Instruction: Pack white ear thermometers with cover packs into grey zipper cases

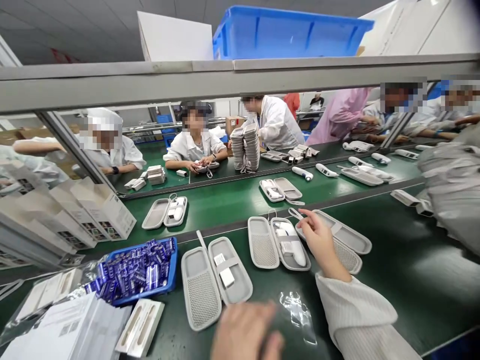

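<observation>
My right hand (319, 241), in a white sleeve, reaches over an open grey zip case (350, 239) on the green belt, its fingers curled on the case's near-left edge beside a strap loop. Just left lies a second open grey case (262, 245) holding a white handheld device (294, 247). A third open case (202, 290) further left has a small white adapter (224, 267) under its strap. My left hand (243, 334) is at the bottom edge, blurred, next to a clear plastic bag (298, 312).
A blue tray of batteries (138, 272) and white boxes (101, 207) stand at the left, with leaflets (67, 330) and a white insert tray (140, 327) in front. More open cases and devices ride the far belt (225, 205). Several co-workers sit opposite by a stack of cases (245, 147). A blue crate (288, 32) sits overhead.
</observation>
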### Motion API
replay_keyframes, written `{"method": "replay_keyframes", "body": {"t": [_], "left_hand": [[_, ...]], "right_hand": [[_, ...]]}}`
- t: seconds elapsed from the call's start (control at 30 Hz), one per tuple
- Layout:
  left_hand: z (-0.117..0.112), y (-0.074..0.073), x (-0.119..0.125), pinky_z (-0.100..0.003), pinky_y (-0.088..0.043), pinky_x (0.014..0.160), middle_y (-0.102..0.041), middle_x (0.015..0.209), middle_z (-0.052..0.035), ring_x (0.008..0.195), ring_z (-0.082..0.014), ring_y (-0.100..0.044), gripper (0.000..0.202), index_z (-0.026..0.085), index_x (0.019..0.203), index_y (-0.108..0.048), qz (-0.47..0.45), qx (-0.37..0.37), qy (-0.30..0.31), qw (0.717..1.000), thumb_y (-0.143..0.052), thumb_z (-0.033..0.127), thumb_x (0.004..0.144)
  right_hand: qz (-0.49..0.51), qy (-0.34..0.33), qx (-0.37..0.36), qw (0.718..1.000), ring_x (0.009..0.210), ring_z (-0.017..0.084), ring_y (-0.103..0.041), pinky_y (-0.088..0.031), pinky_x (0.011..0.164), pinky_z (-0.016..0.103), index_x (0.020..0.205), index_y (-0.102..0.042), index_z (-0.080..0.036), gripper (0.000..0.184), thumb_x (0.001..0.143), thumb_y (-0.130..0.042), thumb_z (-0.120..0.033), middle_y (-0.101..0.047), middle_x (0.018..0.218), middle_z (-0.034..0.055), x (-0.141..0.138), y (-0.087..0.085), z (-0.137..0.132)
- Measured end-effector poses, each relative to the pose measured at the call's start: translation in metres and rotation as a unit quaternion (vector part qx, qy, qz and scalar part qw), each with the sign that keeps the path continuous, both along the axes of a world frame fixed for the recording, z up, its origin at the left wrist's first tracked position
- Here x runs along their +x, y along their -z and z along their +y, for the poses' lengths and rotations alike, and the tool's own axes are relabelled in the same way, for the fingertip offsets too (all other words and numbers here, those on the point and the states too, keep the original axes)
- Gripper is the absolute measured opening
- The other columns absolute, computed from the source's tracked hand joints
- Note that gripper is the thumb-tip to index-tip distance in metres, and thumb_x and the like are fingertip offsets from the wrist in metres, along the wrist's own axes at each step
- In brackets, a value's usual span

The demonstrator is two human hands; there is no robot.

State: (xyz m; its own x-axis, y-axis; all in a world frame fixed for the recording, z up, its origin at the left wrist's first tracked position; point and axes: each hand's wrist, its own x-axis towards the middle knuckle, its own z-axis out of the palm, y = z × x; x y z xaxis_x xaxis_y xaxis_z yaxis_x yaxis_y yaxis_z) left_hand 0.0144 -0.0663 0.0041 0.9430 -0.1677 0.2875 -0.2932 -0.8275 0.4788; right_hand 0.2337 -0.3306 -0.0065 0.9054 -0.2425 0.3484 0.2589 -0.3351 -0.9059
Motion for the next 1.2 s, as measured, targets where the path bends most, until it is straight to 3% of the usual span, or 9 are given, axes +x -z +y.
{"method": "replay_keyframes", "body": {"t": [0.13, 0.3, 0.4, 0.53, 0.7, 0.87, 1.0, 1.1, 1.2], "left_hand": [[0.029, -0.001, 0.047, -0.050, -0.048, 0.102, -0.061, 0.135, -0.0134, 0.125, -0.0323, -0.057, 0.045, 0.020, 0.136, -0.055, 0.030, 0.010, -0.131, 0.991, -0.051, 0.034, 0.094], [0.059, 0.019, 0.071, -0.056, -0.036, 0.113, -0.039, 0.157, -0.0120, 0.143, -0.0350, -0.037, 0.068, 0.024, 0.150, -0.038, 0.009, 0.026, -0.107, 0.994, -0.061, 0.032, 0.087], [0.068, 0.036, 0.072, -0.056, -0.038, 0.111, -0.042, 0.154, -0.0141, 0.141, -0.0350, -0.040, 0.067, 0.024, 0.152, -0.032, -0.026, 0.028, -0.102, 0.994, -0.057, 0.038, 0.092], [0.073, 0.048, 0.070, -0.054, -0.040, 0.110, -0.045, 0.152, -0.0143, 0.139, -0.0340, -0.042, 0.071, 0.023, 0.154, -0.025, -0.047, 0.034, -0.084, 0.995, -0.055, 0.044, 0.094], [0.072, 0.053, 0.069, -0.052, -0.039, 0.109, -0.046, 0.151, -0.0117, 0.141, -0.0344, -0.039, 0.066, 0.025, 0.154, -0.027, -0.060, 0.049, -0.079, 0.994, -0.052, 0.043, 0.095], [0.070, 0.054, 0.069, -0.051, -0.039, 0.108, -0.047, 0.152, -0.0094, 0.142, -0.0331, -0.038, 0.061, 0.025, 0.152, -0.030, -0.068, 0.054, -0.079, 0.993, -0.047, 0.043, 0.096], [0.073, 0.052, 0.068, -0.050, -0.040, 0.108, -0.046, 0.153, -0.0088, 0.142, -0.0327, -0.039, 0.062, 0.026, 0.153, -0.030, -0.062, 0.073, -0.070, 0.993, -0.049, 0.041, 0.096], [0.076, 0.050, 0.068, -0.049, -0.042, 0.107, -0.046, 0.153, -0.0091, 0.141, -0.0325, -0.041, 0.066, 0.026, 0.155, -0.027, -0.056, 0.089, -0.053, 0.993, -0.051, 0.041, 0.095], [0.076, 0.048, 0.068, -0.049, -0.042, 0.107, -0.047, 0.152, -0.0102, 0.140, -0.0327, -0.042, 0.065, 0.025, 0.154, -0.028, -0.067, 0.089, -0.054, 0.992, -0.051, 0.042, 0.095]], "right_hand": [[-0.038, 0.035, -0.020, 0.998, 0.071, 0.019, -0.057, -0.044, 0.072, 0.034, 0.120, -0.061, -0.019, 0.042, 0.081, -0.055, -0.034, -0.065, 0.078, 0.0016, -0.004, -0.006, -0.002], [0.005, 0.050, 0.036, 0.998, 0.072, 0.020, -0.061, -0.047, 0.068, 0.034, 0.103, -0.067, -0.016, 0.038, 0.075, -0.059, -0.041, -0.068, 0.078, 0.0064, -0.002, -0.021, -0.023], [0.074, 0.002, -0.093, 0.993, 0.069, 0.021, -0.062, -0.047, 0.063, 0.033, 0.097, -0.071, -0.019, 0.036, 0.075, -0.060, -0.046, -0.070, 0.076, 0.0057, -0.008, -0.031, -0.034], [0.167, -0.061, -0.319, 0.931, 0.057, 0.019, -0.058, -0.042, 0.054, 0.031, 0.092, -0.075, -0.028, 0.027, 0.077, -0.061, -0.045, -0.068, 0.069, 0.0013, -0.031, -0.037, -0.034], [0.264, 0.005, -0.392, 0.881, 0.059, 0.023, -0.062, -0.037, 0.053, 0.031, 0.078, -0.071, -0.024, 0.022, 0.078, -0.060, -0.044, -0.070, 0.067, 0.0050, -0.054, -0.017, -0.021], [0.308, 0.018, -0.349, 0.885, 0.054, 0.024, -0.060, -0.033, 0.050, 0.031, 0.060, -0.054, -0.023, 0.041, 0.075, -0.062, -0.060, -0.065, 0.059, 0.0054, -0.062, 0.012, -0.004], [0.274, 0.051, -0.266, 0.923, 0.059, 0.023, -0.063, -0.041, 0.053, 0.032, 0.073, -0.054, -0.024, 0.027, 0.072, -0.065, -0.048, -0.069, 0.068, 0.0036, -0.069, 0.016, 0.015], [0.171, 0.049, -0.152, 0.972, 0.064, 0.021, -0.066, -0.050, 0.056, 0.032, 0.098, -0.057, -0.023, 0.028, 0.074, -0.062, -0.038, -0.074, 0.085, 0.0045, -0.077, 0.014, 0.029], [-0.002, 0.065, -0.142, 0.988, 0.070, 0.019, -0.069, -0.056, 0.058, 0.030, 0.111, -0.058, -0.024, 0.034, 0.078, -0.063, -0.029, -0.074, 0.099, 0.0065, -0.089, 0.014, 0.039]]}}
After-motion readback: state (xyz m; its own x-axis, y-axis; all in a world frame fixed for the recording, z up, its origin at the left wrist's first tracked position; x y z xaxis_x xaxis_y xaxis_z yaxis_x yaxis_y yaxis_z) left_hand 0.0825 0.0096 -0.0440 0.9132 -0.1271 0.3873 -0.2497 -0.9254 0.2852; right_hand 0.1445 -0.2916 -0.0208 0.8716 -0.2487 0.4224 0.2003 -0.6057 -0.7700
